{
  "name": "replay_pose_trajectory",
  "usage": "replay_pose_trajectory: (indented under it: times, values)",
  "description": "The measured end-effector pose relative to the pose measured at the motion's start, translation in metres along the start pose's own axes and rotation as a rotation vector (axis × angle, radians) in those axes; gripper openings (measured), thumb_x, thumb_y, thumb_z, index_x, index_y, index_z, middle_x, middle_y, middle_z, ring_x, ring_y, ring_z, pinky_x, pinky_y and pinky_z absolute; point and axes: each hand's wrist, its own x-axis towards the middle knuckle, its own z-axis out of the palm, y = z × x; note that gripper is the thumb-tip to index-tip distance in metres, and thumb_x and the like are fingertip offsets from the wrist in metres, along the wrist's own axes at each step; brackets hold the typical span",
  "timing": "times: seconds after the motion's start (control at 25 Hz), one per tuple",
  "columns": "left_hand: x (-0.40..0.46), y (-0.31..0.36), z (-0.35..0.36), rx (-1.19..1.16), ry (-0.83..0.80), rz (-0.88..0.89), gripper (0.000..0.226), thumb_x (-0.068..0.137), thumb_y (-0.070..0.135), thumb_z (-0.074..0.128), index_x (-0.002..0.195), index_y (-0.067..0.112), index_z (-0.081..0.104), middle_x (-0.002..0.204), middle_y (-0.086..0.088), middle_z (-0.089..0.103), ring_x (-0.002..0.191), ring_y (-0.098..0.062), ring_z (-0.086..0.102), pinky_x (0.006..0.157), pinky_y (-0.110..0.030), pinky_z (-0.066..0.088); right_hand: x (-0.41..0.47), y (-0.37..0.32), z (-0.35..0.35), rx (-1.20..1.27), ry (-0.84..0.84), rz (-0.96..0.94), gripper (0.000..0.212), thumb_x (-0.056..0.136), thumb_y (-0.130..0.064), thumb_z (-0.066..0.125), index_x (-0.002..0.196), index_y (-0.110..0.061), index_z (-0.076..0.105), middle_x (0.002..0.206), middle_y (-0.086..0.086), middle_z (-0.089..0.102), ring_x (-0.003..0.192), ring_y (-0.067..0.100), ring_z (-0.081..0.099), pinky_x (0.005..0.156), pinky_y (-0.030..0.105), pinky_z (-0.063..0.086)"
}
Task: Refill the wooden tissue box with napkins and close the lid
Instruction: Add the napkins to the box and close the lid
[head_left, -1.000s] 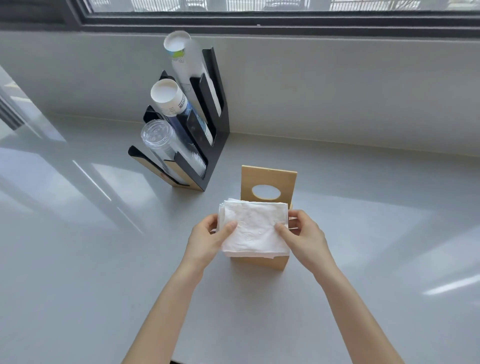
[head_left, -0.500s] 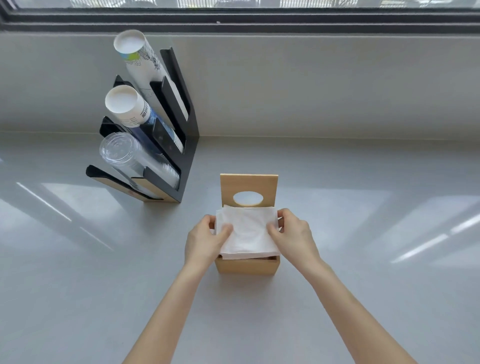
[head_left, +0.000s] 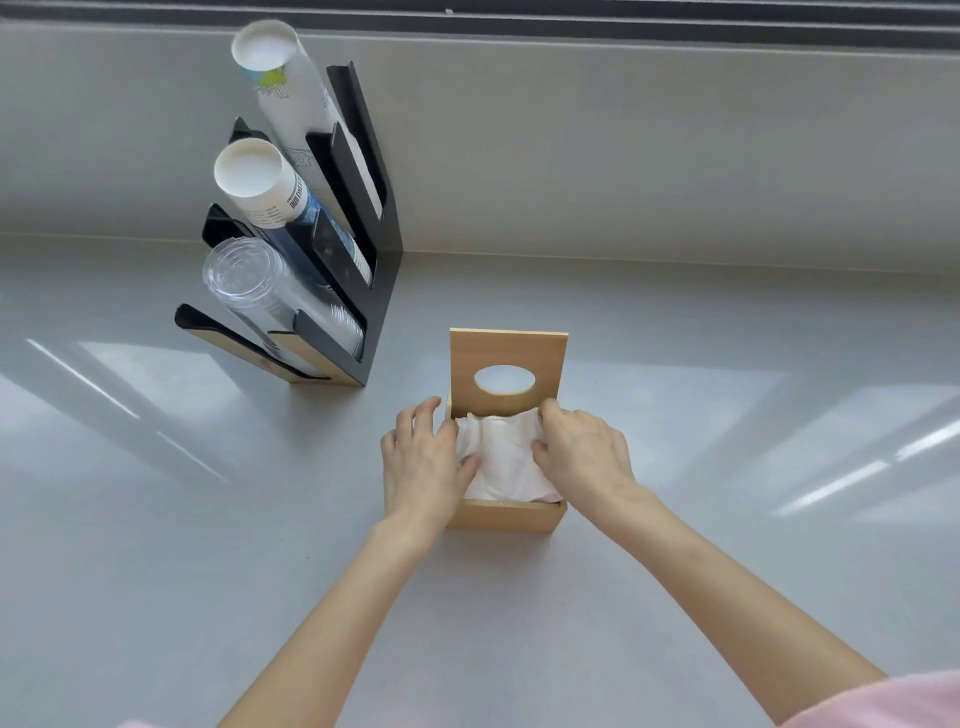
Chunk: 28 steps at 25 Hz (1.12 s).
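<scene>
A light wooden tissue box (head_left: 506, 516) stands on the grey counter in the middle of the view. Its lid (head_left: 508, 353), with an oval hole, is raised upright at the box's far side. A stack of white napkins (head_left: 503, 457) sits inside the box, its top crumpled and dipping in the middle. My left hand (head_left: 422, 462) grips the stack's left edge, thumb on top. My right hand (head_left: 583, 452) grips the right edge, fingers curled over the napkins. Both hands hide the box's side walls.
A black cup dispenser rack (head_left: 358, 291) stands at the back left, holding two stacks of white paper cups (head_left: 260, 182) and a stack of clear plastic cups (head_left: 249, 286). A grey wall (head_left: 675, 156) rises behind the counter under a window frame.
The napkin stack went from above the box down into it, and its top has crumpled. Both hands followed it down and now sit at the box's rim.
</scene>
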Motion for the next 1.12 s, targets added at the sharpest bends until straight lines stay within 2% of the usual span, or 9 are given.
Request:
replay_pose_trajectory:
  times: [0.2,0.36,0.44,0.56,0.68,0.76,0.8,0.96,1.12]
  values:
    - [0.010,0.003,0.006,0.173,-0.116,0.084,0.036,0.090,0.030,0.046,0.119,0.011,0.055,0.154,-0.009,0.014,0.143,-0.023,0.007,0.110,-0.037,0.018,0.006,-0.003,0.015,-0.133,-0.075,-0.091,0.022,0.083,0.003,0.049,0.084,-0.009,0.030,0.098,0.011,0.066,0.086,0.032,0.052,0.043,0.027,0.011]
    - [0.015,0.002,0.010,0.253,-0.168,0.106,0.035,0.089,0.025,0.047,0.119,0.010,0.056,0.154,-0.015,0.010,0.145,-0.026,0.001,0.114,-0.041,0.012,0.006,-0.003,0.023,-0.139,-0.068,-0.079,0.027,0.080,0.007,0.050,0.076,-0.010,0.030,0.061,0.003,0.040,0.078,0.025,0.035,0.043,0.027,0.011]
    - [0.012,0.004,0.007,0.245,-0.180,0.116,0.037,0.090,0.025,0.046,0.122,0.009,0.054,0.155,-0.017,0.006,0.145,-0.027,-0.001,0.115,-0.041,0.011,0.004,-0.002,0.021,-0.128,-0.036,-0.083,0.026,0.080,0.007,0.051,0.083,-0.011,0.031,0.068,0.004,0.050,0.078,0.027,0.037,0.043,0.027,0.011]
    - [0.011,0.003,0.002,0.231,-0.171,0.100,0.036,0.091,0.026,0.046,0.122,0.007,0.053,0.156,-0.018,0.002,0.145,-0.028,-0.001,0.114,-0.040,0.013,0.000,0.001,0.014,-0.095,-0.006,-0.070,0.021,0.084,0.002,0.046,0.087,-0.011,0.029,0.068,0.005,0.044,0.085,0.032,0.046,0.043,0.027,0.013]
    - [0.007,0.005,-0.005,0.237,-0.088,0.112,0.036,0.087,0.029,0.054,0.116,0.008,0.054,0.153,-0.020,0.017,0.143,-0.029,0.016,0.110,-0.039,0.023,-0.001,0.005,0.005,-0.047,0.052,-0.111,0.016,0.088,-0.001,0.042,0.102,-0.008,0.045,0.103,0.007,0.059,0.096,0.028,0.050,0.053,0.029,0.027]
    - [0.007,0.008,-0.011,0.250,0.057,0.131,0.029,0.074,0.027,0.068,0.097,0.009,0.065,0.127,-0.017,0.054,0.118,-0.030,0.052,0.091,-0.035,0.042,0.001,0.008,0.003,-0.066,0.074,-0.200,0.028,0.089,-0.002,0.039,0.113,-0.010,0.051,0.113,0.004,0.060,0.105,0.026,0.051,0.064,0.030,0.031]
    - [0.009,0.009,-0.014,0.230,0.086,0.145,0.023,0.072,0.023,0.069,0.089,0.008,0.067,0.110,-0.014,0.061,0.101,-0.031,0.060,0.081,-0.034,0.046,0.003,0.008,0.003,-0.080,0.058,-0.250,0.031,0.089,-0.003,0.039,0.115,-0.011,0.054,0.113,0.004,0.061,0.107,0.026,0.051,0.069,0.030,0.031]
    - [0.019,0.004,-0.018,0.178,0.173,0.242,0.009,0.067,0.004,0.072,0.070,0.004,0.064,0.074,-0.014,0.064,0.066,-0.032,0.062,0.059,-0.033,0.047,0.004,0.001,0.011,-0.167,-0.028,-0.331,0.030,0.088,-0.004,0.040,0.110,-0.010,0.059,0.111,0.005,0.063,0.105,0.027,0.055,0.075,0.031,0.028]
    - [0.020,0.005,-0.005,0.273,-0.158,0.402,0.027,0.090,0.017,0.042,0.106,0.008,0.063,0.111,-0.007,0.065,0.108,-0.027,0.054,0.088,-0.034,0.034,0.004,0.001,0.019,-0.247,-0.144,-0.318,0.017,0.085,-0.002,0.043,0.075,-0.015,0.050,0.078,0.001,0.050,0.102,0.026,0.055,0.073,0.031,0.018]
